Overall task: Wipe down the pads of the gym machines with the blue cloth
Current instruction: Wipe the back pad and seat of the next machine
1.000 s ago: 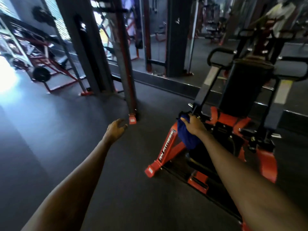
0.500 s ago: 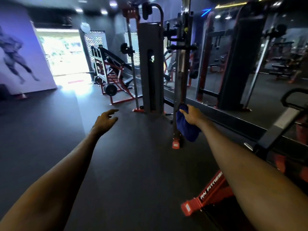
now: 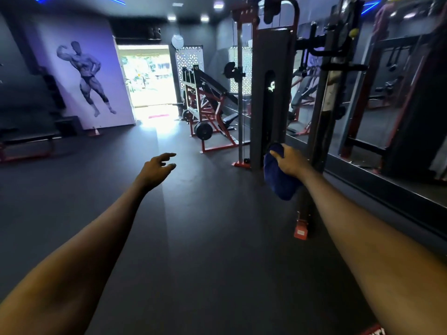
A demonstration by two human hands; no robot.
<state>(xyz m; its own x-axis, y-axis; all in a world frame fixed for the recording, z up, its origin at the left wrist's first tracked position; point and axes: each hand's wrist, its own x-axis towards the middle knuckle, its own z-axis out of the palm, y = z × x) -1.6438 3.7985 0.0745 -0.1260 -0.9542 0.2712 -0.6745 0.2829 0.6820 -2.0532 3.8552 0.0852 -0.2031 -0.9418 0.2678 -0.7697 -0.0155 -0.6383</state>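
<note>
Two bare forearms at 7 and 5 o'clock, uncovered right to the picture's edge, narrowing toward the wrists. Bare left hand [image 3: 154, 169] at 9 o'clock, bare right hand [image 3: 291, 163] at 3 o'clock.

Ahead and to our left lies a wide stretch of bare dark rubber floor [image 3: 205, 238], running back to the bright open doorway [image 3: 150, 76]. Our left hand [image 3: 154, 169] is stretched out over it, fingers spread, with nothing near them. The right side is crowded. Our right hand [image 3: 290, 163], gripping the dark blue cloth [image 3: 278, 182], hangs close in front of the tall grey weight-stack column [image 3: 283, 93] and the dark upright post with a red foot [image 3: 319, 131]. Behind these, the long mirrored wall [image 3: 391, 105] closes off that side. A red-framed plate-loaded machine [image 3: 210, 110] stands farther back, and a low dark gym bench [image 3: 26, 139] lines the far left.
</note>
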